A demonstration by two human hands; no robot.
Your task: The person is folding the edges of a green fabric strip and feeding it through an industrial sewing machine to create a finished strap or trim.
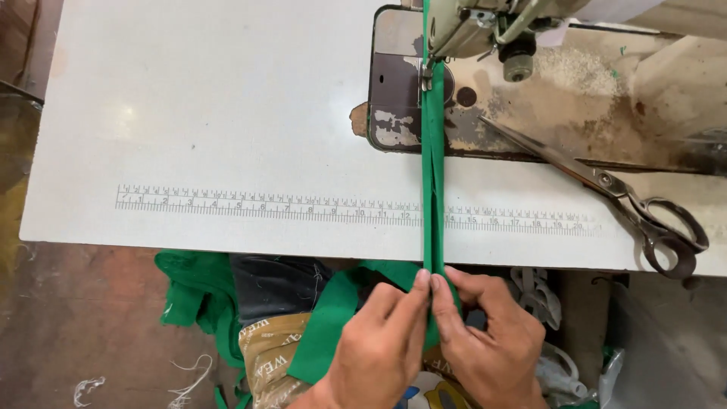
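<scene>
Green strip [433, 189] runs from the machine [485, 30] foot across the desk [227, 113] to both hands, left [379, 348] and right [488, 344], pinching its fold; uneven tension could skew it.

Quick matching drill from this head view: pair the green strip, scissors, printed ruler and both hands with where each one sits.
1. green fabric strip
2. scissors
3. printed ruler
4. left hand and right hand

A. lying open at the table's right
B. pinching the strip at the near table edge
C. running from under the sewing machine head to the near edge
D. marked across the white table top

Pairs: 1-C, 2-A, 3-D, 4-B
</scene>
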